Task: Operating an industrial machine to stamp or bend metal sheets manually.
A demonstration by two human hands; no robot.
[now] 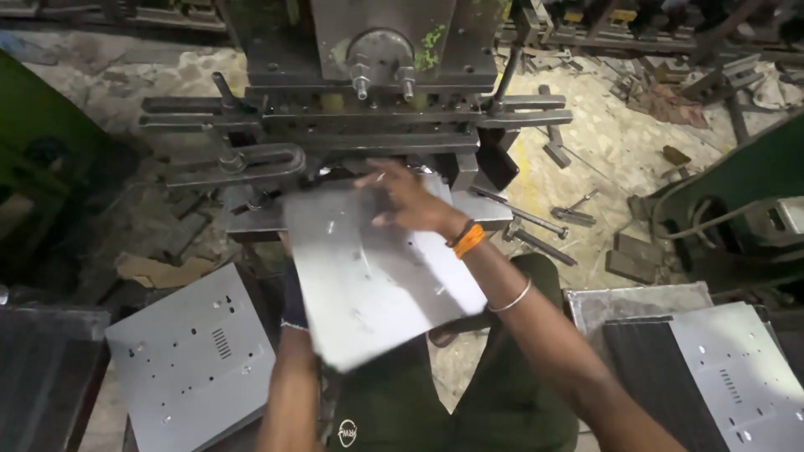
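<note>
1. The person sits facing a heavy grey press, knees under its front edge, head bent over the work.
2. A thin grey sheet with small punched holes lies tilted across the lap, its far edge resting on the front edge of the press bed. It is blurred, so the hole pattern is hard to make out.
3. The right hand lies flat on top of the sheet near its far edge, fingers spread apart and pressing down, not curled round anything. An orange band and a metal bangle sit on that wrist and forearm.
4. The left hand is under the sheet on its left side and hidden by it; only the left forearm shows, reaching up to the sheet's left edge. I cannot tell whether that hand grips the sheet or merely props it.
5. To the person's left, a stack of like sheets, with a slotted vent and scattered holes, lies low beside the knee.
6. To the right, another pile of the same sheets rests on a dark tray, well apart from the held sheet.
7. Bolts and metal scraps litter the floor right of the press, near its bed.
</note>
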